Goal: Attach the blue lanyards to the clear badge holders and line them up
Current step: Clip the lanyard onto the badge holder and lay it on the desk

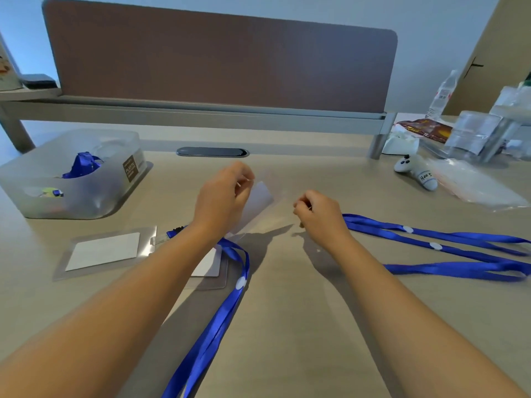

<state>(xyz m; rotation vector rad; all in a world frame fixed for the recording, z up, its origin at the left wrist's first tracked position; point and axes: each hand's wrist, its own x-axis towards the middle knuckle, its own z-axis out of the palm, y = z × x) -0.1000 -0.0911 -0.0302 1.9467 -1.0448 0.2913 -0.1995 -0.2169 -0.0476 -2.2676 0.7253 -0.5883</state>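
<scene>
Frosted plastic, that's the bin [86, 193] sitting well out to the left of the left hand, and inside it a bunched blue lanyard [82, 165] shows above the rim, with a few small bright bits low against the near wall, too blurred through the plastic to name; far off to the right of the right hand there's a stack of clear containers [477, 133], contents not readable, with a water bottle [442, 93] behind them, a dark snack packet [428, 129] beside them, a white game controller [415, 170] and a flat clear plastic bag [477, 182] lying nearer; beyond both hands runs the brown desk divider [218, 61] with a cable slot [212, 152] in the table [287, 311] just ahead of it; now the hands, both raised over the table; the left hand [221, 196] has its fingers curled, pinching the top edge of a clear badge holder [258, 202] that hangs tilted between the two hands; the right hand [319, 214] is curled tight as well, fingertips pinched together on something small at the holder's right side, what exactly I cannot tell; trailing away from the right hand's wrist, a long blue lanyard [448, 248] loops across the table to the right; under the left forearm a second lanyard [218, 320] runs toward the viewer, lying over a badge holder with a white card [209, 265]; just left of that forearm a third holder [106, 251] lies flat, a clip touching its right end.
</scene>
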